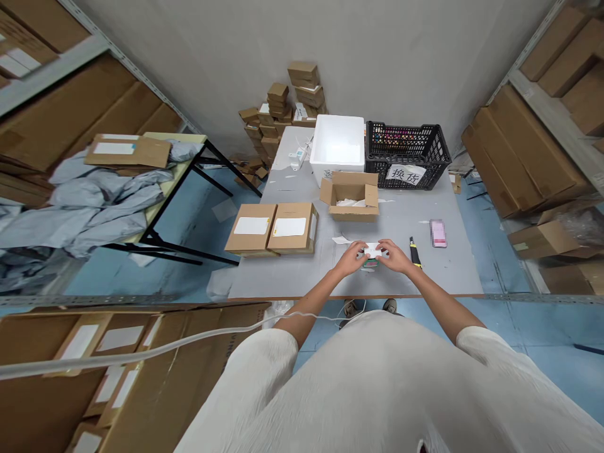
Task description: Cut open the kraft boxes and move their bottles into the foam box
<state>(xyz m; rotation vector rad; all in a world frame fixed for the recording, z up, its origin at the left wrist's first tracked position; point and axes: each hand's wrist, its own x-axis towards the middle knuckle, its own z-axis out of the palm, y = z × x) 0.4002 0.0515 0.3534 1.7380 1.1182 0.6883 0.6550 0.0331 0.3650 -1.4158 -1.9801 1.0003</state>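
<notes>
Near the front edge of the grey table, my left hand and my right hand hold a small white item between them, fingers closed on its two sides. Part of a small green and pink thing shows just below it. Behind my hands stands an open cardboard box with white material inside. A black and yellow cutter lies right of my right hand, and a phone with a pink screen lies farther right. White paper is beside my left hand.
Two closed, labelled boxes sit on the table's left. At the back are a white bin and a black crate. A white cable crosses the lower left. Grey bags cover a left side table.
</notes>
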